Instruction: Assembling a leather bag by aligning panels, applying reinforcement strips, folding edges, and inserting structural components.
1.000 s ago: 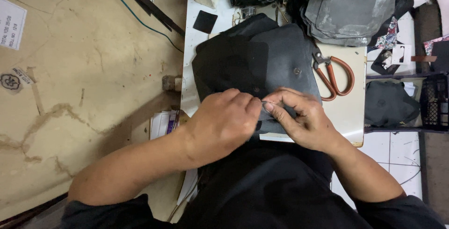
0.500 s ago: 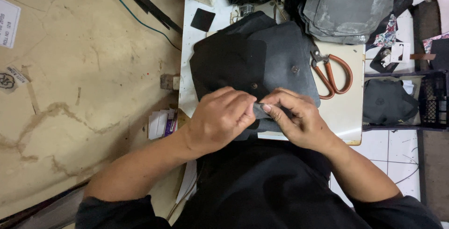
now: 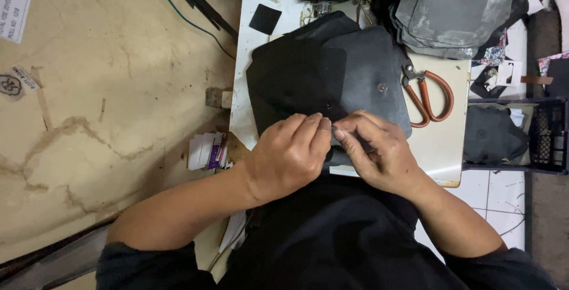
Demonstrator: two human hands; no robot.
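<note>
While lying flat on the white tabletop (image 3: 438, 142), black leather piece (image 3: 308, 82) pinched at its near edge. Left hand (image 3: 290, 154) and right hand (image 3: 379, 154) side by side, fingertips meeting, fingers (image 3: 323, 133) narrowly closed on that edge. Orange-handled scissors (image 3: 430, 91) just right of the leather, untouched.

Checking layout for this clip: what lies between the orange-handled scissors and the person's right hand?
In the head view, only bare pale tabletop separates the scissors from the right hand, beside the dark leather piece.
</note>
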